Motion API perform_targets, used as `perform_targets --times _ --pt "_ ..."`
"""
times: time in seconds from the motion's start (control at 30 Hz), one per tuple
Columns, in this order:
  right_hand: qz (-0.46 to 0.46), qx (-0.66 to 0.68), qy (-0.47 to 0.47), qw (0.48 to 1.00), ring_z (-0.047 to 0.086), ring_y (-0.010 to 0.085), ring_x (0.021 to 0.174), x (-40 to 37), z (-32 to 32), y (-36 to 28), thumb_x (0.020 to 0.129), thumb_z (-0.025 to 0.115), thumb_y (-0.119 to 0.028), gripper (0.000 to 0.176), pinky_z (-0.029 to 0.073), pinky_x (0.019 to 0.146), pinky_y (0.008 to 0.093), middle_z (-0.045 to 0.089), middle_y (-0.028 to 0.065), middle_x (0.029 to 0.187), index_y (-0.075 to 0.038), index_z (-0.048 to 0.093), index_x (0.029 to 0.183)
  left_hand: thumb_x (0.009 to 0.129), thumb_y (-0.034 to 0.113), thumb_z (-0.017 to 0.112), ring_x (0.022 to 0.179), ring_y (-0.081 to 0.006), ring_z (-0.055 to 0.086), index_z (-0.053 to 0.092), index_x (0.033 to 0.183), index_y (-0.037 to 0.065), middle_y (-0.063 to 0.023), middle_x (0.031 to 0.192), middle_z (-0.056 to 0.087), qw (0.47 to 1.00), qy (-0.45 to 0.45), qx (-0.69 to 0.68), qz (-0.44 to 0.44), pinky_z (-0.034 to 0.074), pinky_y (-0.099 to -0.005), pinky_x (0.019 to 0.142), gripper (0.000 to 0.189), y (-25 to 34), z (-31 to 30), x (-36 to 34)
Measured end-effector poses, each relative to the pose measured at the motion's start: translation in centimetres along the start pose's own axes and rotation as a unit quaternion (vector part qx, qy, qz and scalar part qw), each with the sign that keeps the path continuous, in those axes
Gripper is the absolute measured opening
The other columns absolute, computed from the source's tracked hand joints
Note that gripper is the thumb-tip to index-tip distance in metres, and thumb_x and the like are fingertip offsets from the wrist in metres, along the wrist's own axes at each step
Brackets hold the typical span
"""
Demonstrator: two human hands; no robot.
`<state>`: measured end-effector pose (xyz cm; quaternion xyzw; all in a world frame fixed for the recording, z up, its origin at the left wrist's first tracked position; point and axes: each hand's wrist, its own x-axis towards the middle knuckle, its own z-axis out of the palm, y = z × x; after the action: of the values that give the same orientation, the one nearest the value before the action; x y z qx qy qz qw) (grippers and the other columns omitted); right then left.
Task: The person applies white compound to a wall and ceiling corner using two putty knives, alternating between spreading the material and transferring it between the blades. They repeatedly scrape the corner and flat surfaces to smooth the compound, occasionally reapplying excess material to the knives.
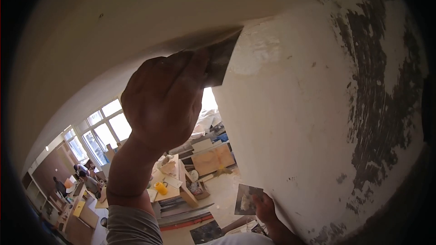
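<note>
So, front and centre is a flat dark blade point(223, 59), up high by the ceiling point(91, 41), its top corner right around the line where that meets the wall point(281, 122). Can't tell from this angle if the whole edge touches. The ceiling's plain and dull beige, pretty shadowy near me. The wall is off-white and smooth-ish in the middle, with a shinier patch near the top, then a big streaky dark area point(372, 95) down the right.

Past my arm the room is a proper mess: bright windows point(120, 126) on the far side, a wooden bench point(172, 195) with a yellow container point(161, 188) on it, a wooden panel point(212, 158) leaning among piled-up stuff, and a pale floor point(225, 199). A few people point(91, 185) are way over on the left, well apart from me. There's also a dark flat piece point(206, 232) down low.

As for my grip, the blade sticks out to the right of my left hand point(163, 102), fingers bunched together and bent over it; my thumb's hidden, so no clue where that sits. Lower down, my right hand point(265, 208) pinches a small square plate point(245, 204) smeared with pale stuff, thumb over its edge, other fingers mostly out of sight.
</note>
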<state>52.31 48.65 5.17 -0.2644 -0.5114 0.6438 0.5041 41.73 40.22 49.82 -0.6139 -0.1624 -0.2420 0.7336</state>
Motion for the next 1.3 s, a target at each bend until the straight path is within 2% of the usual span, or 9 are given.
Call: perform_targets --times 0.13,0.23,0.4,0.47,0.6,0.8,1.03,1.17,1.3 --pt "-0.015 -0.049 0.016 0.999 0.062 0.0136 0.096 -0.1 0.0 -0.8 0.097 0.058 -0.021 0.031 0.048 0.089 0.0297 0.068 0.0083 0.109 0.001 0.061 0.119 0.076 0.001 0.070 0.074 -0.0236 0.066 0.065 0.108 0.000 -0.0135 0.091 0.069 0.993 0.015 -0.090 -0.071 0.054 -0.0341 0.066 0.032 1.1 -3.0 -1.2" --pt "0.018 0.032 0.025 0.999 0.064 0.0180 0.096 0.9 -0.4 1.7 0.096 0.059 -0.021 0.031 0.050 0.090 0.0333 0.068 0.0102 0.107 0.001 0.060 0.117 0.085 -0.002 0.066 0.080 -0.0200 0.066 0.061 0.107 -0.001 -0.0113 0.092 0.068 0.917 0.036 -0.265 -0.298 0.054 -0.0321 0.072 0.022 3.6 -3.8 -7.7" --pt "0.146 0.272 -0.019 0.951 0.066 0.0241 0.100 1.1 -0.6 0.6 0.097 0.057 -0.019 0.032 0.052 0.093 0.0382 0.067 0.0129 0.107 0.002 0.056 0.121 0.094 0.005 0.060 0.085 -0.0099 0.061 0.057 0.111 0.004 -0.0026 0.097 0.062 0.652 -0.113 -0.485 -0.571 0.050 -0.0262 0.078 0.018 11.4 -2.9 -22.1" --pt "0.169 0.311 -0.025 0.935 0.066 0.0247 0.101 1.3 0.0 -0.2 0.098 0.054 -0.019 0.032 0.053 0.092 0.0389 0.066 0.0131 0.109 0.001 0.056 0.122 0.093 0.017 0.064 0.081 -0.0092 0.055 0.059 0.100 0.003 -0.0031 0.091 0.060 0.323 -0.042 -0.601 -0.730 0.046 -0.0267 0.073 0.016 17.6 -1.1 -26.8" --pt "0.083 0.155 -0.040 0.984 0.066 0.0252 0.102 0.3 1.3 1.0 0.099 0.051 -0.022 0.033 0.054 0.091 0.0408 0.065 0.0132 0.111 0.001 0.056 0.122 0.098 0.032 0.060 0.073 -0.0088 0.053 0.061 0.103 0.002 -0.0016 0.085 0.058 0.070 -0.168 -0.648 -0.740 0.044 -0.0264 0.064 0.031 25.7 -1.9 -32.2" --pt "0.266 0.212 0.092 0.936 0.066 0.0268 0.099 -3.6 6.7 0.6 0.098 0.053 -0.023 0.032 0.055 0.090 0.0425 0.065 0.0146 0.108 0.002 0.057 0.117 0.095 0.034 0.064 0.063 -0.0100 0.053 0.064 0.101 -0.001 -0.0019 0.077 0.058 0.046 -0.315 -0.612 -0.724 0.043 -0.0270 0.056 0.036 27.3 -8.2 -37.4" --pt "0.210 0.274 0.069 0.936 0.066 0.0266 0.099 -6.0 7.8 8.4 0.100 0.050 -0.022 0.031 0.053 0.091 0.0459 0.064 0.0133 0.111 0.001 0.056 0.120 0.090 0.031 0.070 0.066 -0.0133 0.058 0.064 0.102 -0.004 -0.0053 0.082 0.063 0.094 -0.381 -0.576 -0.717 0.048 -0.0280 0.060 0.037 26.5 -14.3 -44.7" --pt "0.247 0.201 0.171 0.933 0.065 0.0229 0.102 -8.4 10.9 2.3 0.097 0.056 -0.030 0.034 0.051 0.090 0.0439 0.065 0.0081 0.114 -0.006 0.059 0.121 0.093 0.029 0.064 0.070 -0.0163 0.059 0.065 0.104 -0.003 -0.0077 0.083 0.065 0.125 -0.445 -0.481 -0.745 0.048 -0.0310 0.063 0.034 27.6 -17.4 -49.2" --pt "0.252 0.183 0.210 0.927 0.064 0.0221 0.103 -10.2 9.5 6.3 0.097 0.057 -0.029 0.030 0.053 0.089 0.0456 0.065 0.0062 0.111 -0.008 0.060 0.118 0.094 0.026 0.058 0.076 -0.0176 0.059 0.066 0.105 -0.001 -0.0095 0.087 0.065 0.056 -0.334 -0.444 -0.830 0.047 -0.0339 0.067 0.031 33.6 -20.4 -58.5"
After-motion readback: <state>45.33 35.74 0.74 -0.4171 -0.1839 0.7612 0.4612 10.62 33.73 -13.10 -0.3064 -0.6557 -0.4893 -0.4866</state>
